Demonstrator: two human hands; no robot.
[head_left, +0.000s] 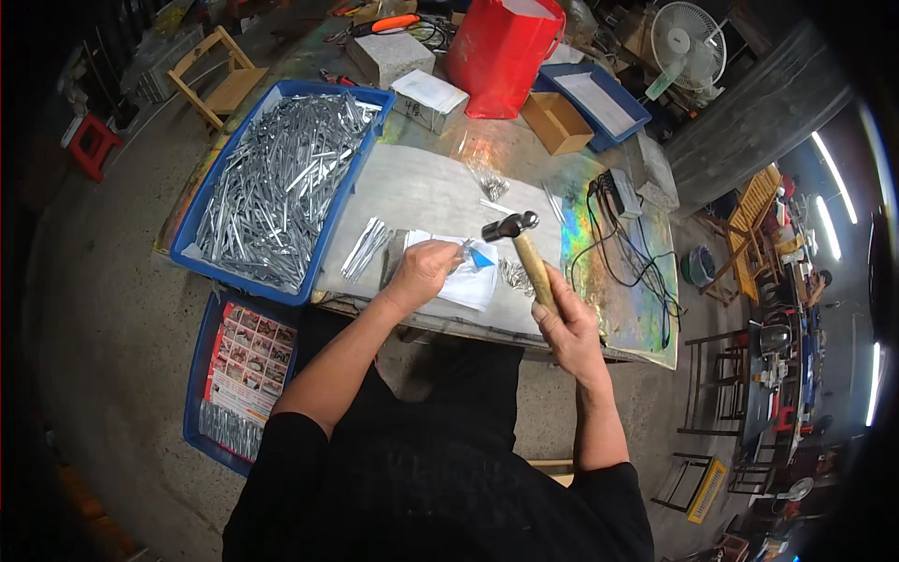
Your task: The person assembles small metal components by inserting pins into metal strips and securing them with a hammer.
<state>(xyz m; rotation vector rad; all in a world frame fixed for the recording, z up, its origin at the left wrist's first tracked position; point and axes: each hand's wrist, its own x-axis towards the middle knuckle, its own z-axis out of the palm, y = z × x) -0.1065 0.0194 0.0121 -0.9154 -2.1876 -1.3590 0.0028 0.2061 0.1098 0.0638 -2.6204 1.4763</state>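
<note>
My right hand point(573, 342) is wrapped round the wooden handle of a hammer point(531, 260), whose dark metal head is raised above the table. My left hand point(426, 272) is closed over a white cloth or paper sheet point(473, 292); what its fingers pinch is too small to make out. Just right of those fingertips shows a small blue piece point(483, 258). A bunch of thin silver metal strips point(363, 250) lies to the left of my left hand. Close to the hammer handle sits a little pile of small metal parts point(514, 275).
A blue tray point(382, 98) heaped with metal strips stands on the table's left. Below it is another blue tray point(195, 412). A red bag point(496, 66), a cardboard box point(559, 126) and stone blocks point(389, 61) are at the back. Black cables point(646, 267) trail on the right.
</note>
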